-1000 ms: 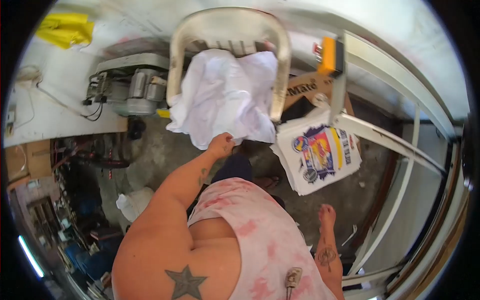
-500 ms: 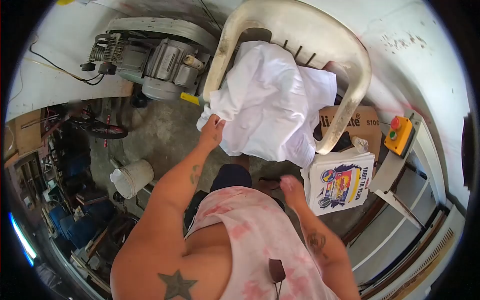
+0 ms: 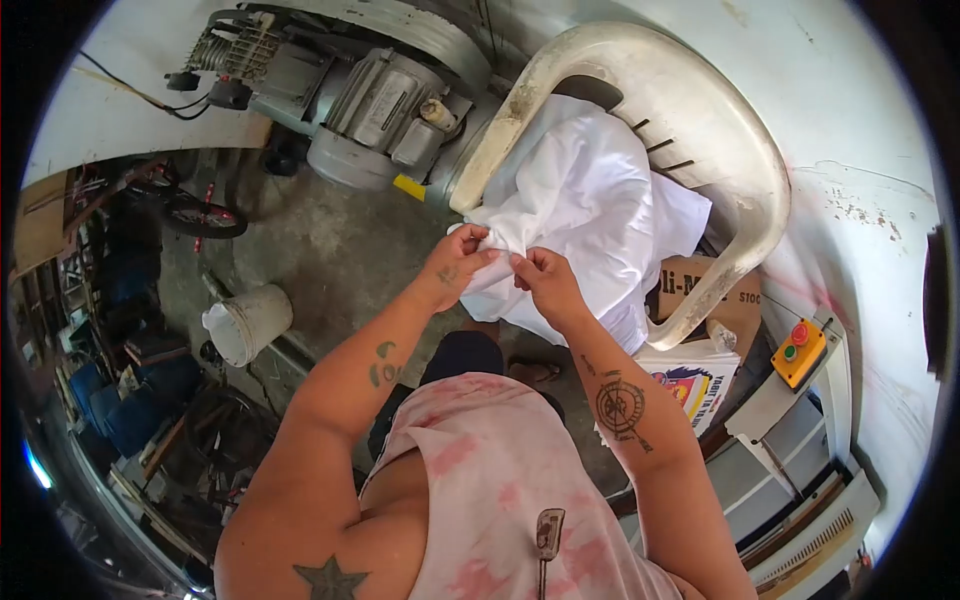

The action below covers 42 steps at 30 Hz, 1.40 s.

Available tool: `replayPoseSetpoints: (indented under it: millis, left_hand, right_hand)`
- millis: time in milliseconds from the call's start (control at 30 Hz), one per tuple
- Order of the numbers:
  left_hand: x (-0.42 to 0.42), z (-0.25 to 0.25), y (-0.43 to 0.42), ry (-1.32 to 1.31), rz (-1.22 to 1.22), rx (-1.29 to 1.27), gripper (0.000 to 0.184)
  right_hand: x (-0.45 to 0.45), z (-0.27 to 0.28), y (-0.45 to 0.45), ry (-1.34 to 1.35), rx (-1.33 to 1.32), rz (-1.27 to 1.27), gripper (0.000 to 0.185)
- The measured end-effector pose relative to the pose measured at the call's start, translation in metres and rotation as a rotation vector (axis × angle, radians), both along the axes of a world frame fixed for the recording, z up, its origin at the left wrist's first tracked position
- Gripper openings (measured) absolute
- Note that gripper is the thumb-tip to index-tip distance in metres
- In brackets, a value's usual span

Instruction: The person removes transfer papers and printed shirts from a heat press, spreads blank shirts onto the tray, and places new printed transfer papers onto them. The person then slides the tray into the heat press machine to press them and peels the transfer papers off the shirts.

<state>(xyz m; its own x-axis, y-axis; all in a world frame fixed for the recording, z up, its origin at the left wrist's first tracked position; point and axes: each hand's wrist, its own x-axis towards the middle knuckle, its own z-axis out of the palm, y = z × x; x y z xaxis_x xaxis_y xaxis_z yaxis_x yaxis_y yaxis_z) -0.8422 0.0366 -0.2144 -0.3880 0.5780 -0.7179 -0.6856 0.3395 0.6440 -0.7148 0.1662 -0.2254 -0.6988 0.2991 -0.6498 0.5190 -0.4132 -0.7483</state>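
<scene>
White cloth [image 3: 595,200] lies in a loose, wrinkled heap over the seat of a cream plastic chair [image 3: 740,130]. At the heap's near left edge, my left hand [image 3: 460,266] pinches a fold of it between thumb and fingers. Close beside it, my right hand [image 3: 548,285] is closed on the same cloth, fingertips pressed together. A short stretch of gathered fabric runs between the two hands. Whether the heap is one piece or several cannot be made out.
A stack of printed white sheets [image 3: 700,375] sits right of the chair, by a cardboard box [image 3: 690,285]. A yellow switch box [image 3: 799,355] is mounted on a white frame. An air compressor [image 3: 375,110] stands at the back left, a white bucket [image 3: 250,322] on the floor.
My right hand has come up from beside the printed sheets and taken hold of the cloth next to my left hand. My left hand stays on the cloth. The view has shifted slightly.
</scene>
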Motion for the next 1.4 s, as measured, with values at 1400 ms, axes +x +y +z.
replayPoseSetpoints:
  millis: [1400]
  left_hand:
    - [0.447,-0.166,0.337,1.127,-1.213,-0.007,0.075]
  right_hand:
    - [0.453,-0.122,0.195,-0.776,1.321,-0.625,0.03]
